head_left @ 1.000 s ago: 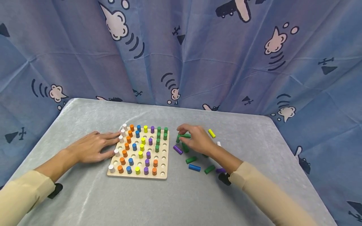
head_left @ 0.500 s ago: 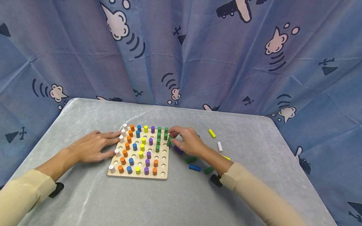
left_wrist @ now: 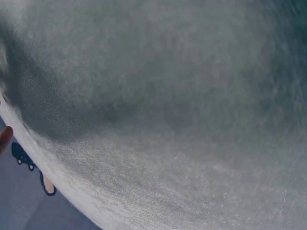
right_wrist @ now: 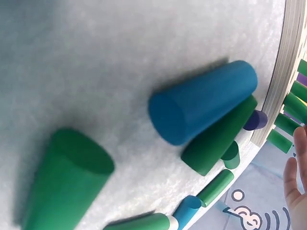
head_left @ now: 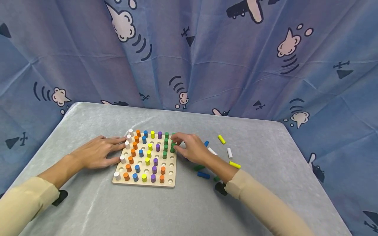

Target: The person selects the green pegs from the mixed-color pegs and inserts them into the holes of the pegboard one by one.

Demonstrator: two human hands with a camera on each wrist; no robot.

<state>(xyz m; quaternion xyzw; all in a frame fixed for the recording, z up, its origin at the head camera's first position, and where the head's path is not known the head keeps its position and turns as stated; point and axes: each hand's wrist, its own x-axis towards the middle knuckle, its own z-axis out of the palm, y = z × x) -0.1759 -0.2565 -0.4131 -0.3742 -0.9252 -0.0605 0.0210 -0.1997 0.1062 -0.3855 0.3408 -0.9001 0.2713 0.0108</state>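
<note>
A wooden peg board (head_left: pixel 144 182) lies left of centre in the head view, with columns of coloured pegs standing in its holes. My right hand (head_left: pixel 192 149) reaches over the board's right edge. Its thumb and fingers pinch a green peg (head_left: pixel 172 148), upright in the rightmost column below other green pegs; its lower end is hard to make out. My left hand (head_left: pixel 95 153) lies on the table with its fingers extended, fingertips touching the board's left edge beside the white pegs. In the right wrist view, part of the right hand (right_wrist: pixel 296 182) shows near the green pegs.
Loose pegs lie right of the board: a blue peg (head_left: pixel 203 175), a white peg (head_left: pixel 229 153), a yellow peg (head_left: pixel 235 165) and several others, some hidden under the right hand and forearm. A patterned curtain (head_left: pixel 189 65) hangs behind the grey table (head_left: pixel 133 213).
My right hand has carried the green peg left from the loose pegs to the board's rightmost column. The left hand has stayed at the board's left edge.
</note>
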